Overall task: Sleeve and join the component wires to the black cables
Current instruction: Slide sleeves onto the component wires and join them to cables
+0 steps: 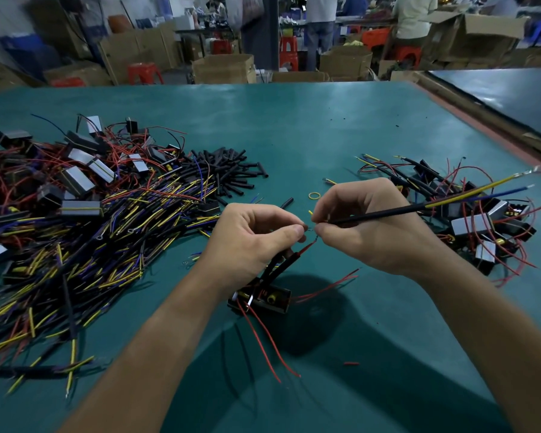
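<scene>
Two hands meet mid frame.
The left hand [256,242] pinches a thin red wire [306,247]; the right hand [367,228] pinches a long black cable [383,214].

From my end the feed is evenly lit but rather dim, with cool overhead light leaving a soft sheen on the far green counter [310,120]. The left hand [250,242] and right hand [366,226] are sharp. A dark shadow pools below them and falls toward me (so the light comes from ahead and above). The joint of red wire [308,245] and black cable [388,214] is too fine to resolve. The workshop [200,42] behind smears, and the counter's edges bow.
</scene>
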`<action>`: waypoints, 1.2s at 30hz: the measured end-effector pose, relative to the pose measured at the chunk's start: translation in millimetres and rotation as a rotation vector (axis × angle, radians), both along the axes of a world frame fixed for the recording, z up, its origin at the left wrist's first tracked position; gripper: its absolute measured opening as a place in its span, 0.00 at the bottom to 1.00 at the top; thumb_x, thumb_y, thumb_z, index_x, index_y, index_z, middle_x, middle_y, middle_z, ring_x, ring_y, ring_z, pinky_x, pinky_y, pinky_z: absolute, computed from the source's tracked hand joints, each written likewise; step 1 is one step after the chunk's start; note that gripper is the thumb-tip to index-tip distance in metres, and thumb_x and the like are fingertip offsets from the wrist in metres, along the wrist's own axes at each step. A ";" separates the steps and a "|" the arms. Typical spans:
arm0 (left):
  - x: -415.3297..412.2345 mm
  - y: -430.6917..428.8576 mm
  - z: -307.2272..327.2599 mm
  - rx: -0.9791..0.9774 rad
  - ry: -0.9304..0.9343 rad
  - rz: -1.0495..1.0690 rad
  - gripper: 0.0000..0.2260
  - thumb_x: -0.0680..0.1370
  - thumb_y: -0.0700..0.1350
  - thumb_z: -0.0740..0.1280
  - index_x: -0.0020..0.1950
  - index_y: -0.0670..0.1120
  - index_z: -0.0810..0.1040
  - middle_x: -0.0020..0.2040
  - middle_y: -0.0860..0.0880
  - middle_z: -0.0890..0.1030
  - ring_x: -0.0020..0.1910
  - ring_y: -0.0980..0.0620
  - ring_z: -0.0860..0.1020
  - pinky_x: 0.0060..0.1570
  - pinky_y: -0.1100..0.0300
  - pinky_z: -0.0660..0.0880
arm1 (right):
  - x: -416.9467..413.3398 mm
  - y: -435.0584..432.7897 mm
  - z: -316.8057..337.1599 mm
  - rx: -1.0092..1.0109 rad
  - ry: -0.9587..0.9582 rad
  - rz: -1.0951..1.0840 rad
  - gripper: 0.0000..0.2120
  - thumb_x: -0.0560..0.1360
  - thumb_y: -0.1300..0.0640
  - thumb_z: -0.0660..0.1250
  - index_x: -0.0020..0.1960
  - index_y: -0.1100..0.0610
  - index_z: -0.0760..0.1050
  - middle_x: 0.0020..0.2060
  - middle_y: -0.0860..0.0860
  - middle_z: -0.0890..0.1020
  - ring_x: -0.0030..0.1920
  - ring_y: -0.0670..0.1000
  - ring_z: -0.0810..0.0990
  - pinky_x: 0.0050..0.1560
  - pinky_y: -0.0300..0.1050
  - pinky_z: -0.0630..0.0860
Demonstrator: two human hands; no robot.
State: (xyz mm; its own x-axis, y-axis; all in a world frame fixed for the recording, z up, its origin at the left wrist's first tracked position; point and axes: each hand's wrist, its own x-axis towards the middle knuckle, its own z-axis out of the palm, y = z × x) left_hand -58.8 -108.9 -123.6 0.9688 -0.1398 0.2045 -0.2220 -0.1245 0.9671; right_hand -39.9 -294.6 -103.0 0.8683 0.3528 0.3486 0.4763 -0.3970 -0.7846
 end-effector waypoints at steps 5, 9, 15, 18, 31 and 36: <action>0.8 0.8 0.0 -0.046 0.043 0.032 0.07 0.75 0.35 0.71 0.40 0.44 0.85 0.36 0.46 0.84 0.30 0.52 0.77 0.33 0.63 0.77 | -0.7 0.7 -0.3 -0.025 -0.087 -0.021 0.09 0.69 0.65 0.74 0.36 0.53 0.80 0.28 0.47 0.80 0.29 0.52 0.76 0.31 0.40 0.72; 1.2 0.4 -0.3 -0.046 0.051 0.034 0.06 0.73 0.35 0.72 0.40 0.44 0.86 0.36 0.44 0.84 0.32 0.51 0.77 0.33 0.62 0.78 | -0.9 0.8 -0.1 -0.012 -0.121 -0.009 0.06 0.68 0.64 0.74 0.37 0.54 0.81 0.29 0.48 0.81 0.30 0.51 0.77 0.31 0.39 0.73; 0.2 -1.0 -0.9 -0.030 0.054 0.024 0.05 0.72 0.34 0.74 0.40 0.44 0.86 0.33 0.46 0.84 0.30 0.54 0.79 0.34 0.59 0.79 | -2.1 2.4 -1.9 -0.015 -0.170 -0.011 0.01 0.67 0.59 0.72 0.38 0.54 0.81 0.30 0.45 0.81 0.30 0.49 0.78 0.33 0.39 0.74; -0.5 -2.5 -1.6 0.009 0.030 0.030 0.07 0.72 0.34 0.74 0.37 0.45 0.86 0.29 0.48 0.82 0.27 0.54 0.77 0.31 0.62 0.76 | -2.7 3.6 -2.2 -0.039 -0.202 -0.024 0.01 0.67 0.57 0.71 0.38 0.53 0.81 0.30 0.46 0.81 0.30 0.48 0.78 0.34 0.37 0.74; -1.5 -3.0 -1.9 0.004 -0.020 0.027 0.02 0.70 0.40 0.73 0.37 0.44 0.85 0.29 0.42 0.81 0.27 0.50 0.76 0.30 0.56 0.74 | -0.6 3.3 -3.2 -0.035 -0.166 -0.004 0.06 0.70 0.63 0.74 0.39 0.53 0.81 0.32 0.46 0.83 0.33 0.44 0.80 0.36 0.37 0.74; 1.3 1.0 -1.4 -0.049 0.111 -0.022 0.08 0.76 0.35 0.70 0.38 0.42 0.85 0.31 0.46 0.82 0.27 0.51 0.78 0.29 0.61 0.77 | -1.7 2.8 -1.0 -0.003 -0.105 0.018 0.07 0.70 0.64 0.74 0.38 0.53 0.81 0.31 0.44 0.83 0.33 0.41 0.79 0.36 0.39 0.76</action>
State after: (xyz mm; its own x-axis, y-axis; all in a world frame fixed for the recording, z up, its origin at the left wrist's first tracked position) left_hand -57.4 -107.8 -125.1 0.9828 -0.1534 0.1029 -0.1151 -0.0728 0.9907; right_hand -41.6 -291.8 -104.0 0.8208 0.3690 0.4360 0.5626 -0.3896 -0.7292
